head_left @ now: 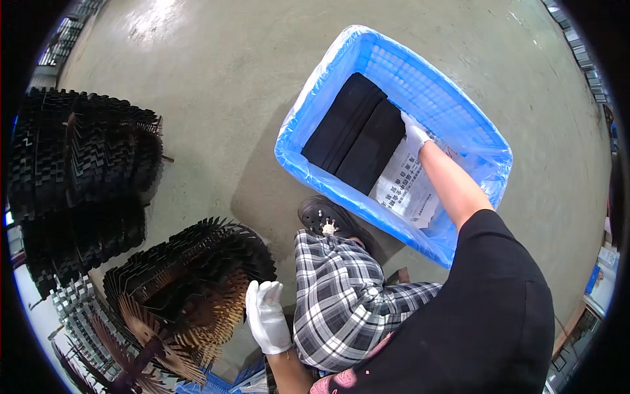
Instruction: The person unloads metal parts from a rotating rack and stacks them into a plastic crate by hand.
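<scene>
My right hand (416,136), in a white glove, reaches down into a blue plastic crate (430,71) lined with clear film. Its fingertips touch the right end of the nearer of two black blocks (371,146), which lie side by side in the crate; the grip itself is too small to make out. A printed paper sheet (405,184) covers the crate floor beside them. Low in the view, my left hand (267,318), also white-gloved, is open and holds nothing. It hovers near a round bundle of dark, thin toothed pieces (197,276).
More stacked dark toothed pieces (85,154) stand at the left, with silvery ones (79,305) below them. A blue crate edge (210,383) shows at the bottom. My shoe (326,220) is close to the lined crate on the concrete floor (216,72).
</scene>
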Motion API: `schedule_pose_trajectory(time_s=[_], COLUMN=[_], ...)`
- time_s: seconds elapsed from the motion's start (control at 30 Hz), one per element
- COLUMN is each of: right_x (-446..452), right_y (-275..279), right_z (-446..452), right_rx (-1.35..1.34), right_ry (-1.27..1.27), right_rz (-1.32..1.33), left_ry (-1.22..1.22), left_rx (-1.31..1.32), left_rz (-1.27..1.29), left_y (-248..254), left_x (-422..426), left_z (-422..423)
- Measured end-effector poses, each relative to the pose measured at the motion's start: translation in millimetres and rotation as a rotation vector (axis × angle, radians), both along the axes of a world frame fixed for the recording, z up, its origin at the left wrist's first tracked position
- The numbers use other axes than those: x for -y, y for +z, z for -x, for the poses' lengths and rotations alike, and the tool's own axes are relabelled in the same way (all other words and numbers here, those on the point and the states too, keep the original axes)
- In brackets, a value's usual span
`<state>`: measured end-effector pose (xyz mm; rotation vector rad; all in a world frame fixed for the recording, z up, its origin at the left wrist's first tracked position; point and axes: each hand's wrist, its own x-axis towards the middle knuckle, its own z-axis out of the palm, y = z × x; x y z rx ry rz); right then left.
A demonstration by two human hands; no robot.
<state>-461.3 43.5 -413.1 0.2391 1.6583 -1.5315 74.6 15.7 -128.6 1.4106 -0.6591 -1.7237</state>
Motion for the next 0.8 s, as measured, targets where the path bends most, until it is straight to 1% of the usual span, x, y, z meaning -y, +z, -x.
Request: schedule_pose_trajectory(time_s=[0.17,0.3,0.33,0.47,0.5,0.63,0.8], right_x=[-6.3,5.8,2.8,-9.6,-3.8,30.8,30.5], right_y=[-8.9,-6.5,-7.2,-0.6,2.7,13.9,6.7], right_z=[7.9,1.0,4.0,35.4,33.7,15.1,8.8], right_rx=[0.028,-0.133,-0.13,-0.651,-0.649,-0.792,-0.908], right_ry=[0.035,0.095,0.091,0.603,0.604,0.658,0.611], right_rz=[0.017,-0.145,-0.144,-0.474,-0.471,-0.399,-0.398], left_ry=[-0.002,-0.021,-0.025,-0.022,-0.021,-0.016,-0.006], left_rx=[-0.01,-0.02,-0.018,-0.025,-0.023,-0.006,-0.062], left_rz=[0.006,0.008,0.009,0.034,0.036,0.01,-0.006], left_y=[-5.1,-4.5,-3.2,-1.4,-1.1,1.4,-5.4], left_x=[-1.5,-1.6,-0.9,-2.3,-3.4,-5.6,-8.5], left_z=[-1.5,0.4,-0.5,-0.7,-0.7,-0.5,2.4])
